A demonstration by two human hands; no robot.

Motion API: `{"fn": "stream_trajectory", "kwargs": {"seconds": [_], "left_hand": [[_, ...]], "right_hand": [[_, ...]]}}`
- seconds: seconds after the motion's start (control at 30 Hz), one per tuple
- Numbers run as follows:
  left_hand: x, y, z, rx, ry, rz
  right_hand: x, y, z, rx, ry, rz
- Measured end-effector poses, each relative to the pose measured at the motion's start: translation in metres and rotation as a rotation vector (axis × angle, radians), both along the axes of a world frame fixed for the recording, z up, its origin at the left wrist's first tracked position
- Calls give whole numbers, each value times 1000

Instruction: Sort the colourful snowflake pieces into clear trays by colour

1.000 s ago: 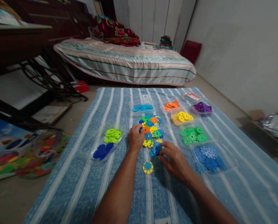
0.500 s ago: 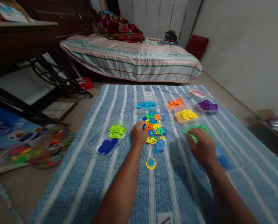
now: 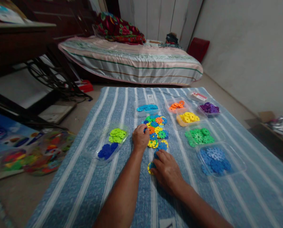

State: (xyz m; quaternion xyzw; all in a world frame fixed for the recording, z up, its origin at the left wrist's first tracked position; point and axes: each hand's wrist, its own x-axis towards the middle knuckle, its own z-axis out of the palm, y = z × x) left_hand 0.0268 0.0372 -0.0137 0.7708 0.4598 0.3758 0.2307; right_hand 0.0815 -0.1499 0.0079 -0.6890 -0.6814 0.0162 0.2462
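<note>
— Yellow-and-blue disc [image 3: 150, 167], changed? 
— Right hand [image 3: 166, 171] came back from the green tray [image 3: 217, 134], fingers now curled over it, just below the pile [image 3: 156, 131]. 
— Left hand [image 3: 141, 138]? 
— Fingers curled at the pile's edge; grip unclear.

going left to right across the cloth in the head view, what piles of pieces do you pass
dark blue pieces → lime green pieces → mixed pile → green pieces → blue pieces
</note>
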Motion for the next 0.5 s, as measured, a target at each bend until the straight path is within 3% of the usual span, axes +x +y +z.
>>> {"fn": "stream_trajectory", "kwargs": {"seconds": [0.23,0.5], "left_hand": [[1,1,0,0,-2,10],[1,5,-1,6,5,9]], "right_hand": [[0,-3,-3,16,57,-4],[6,-4,-6,150,204,42]]}}
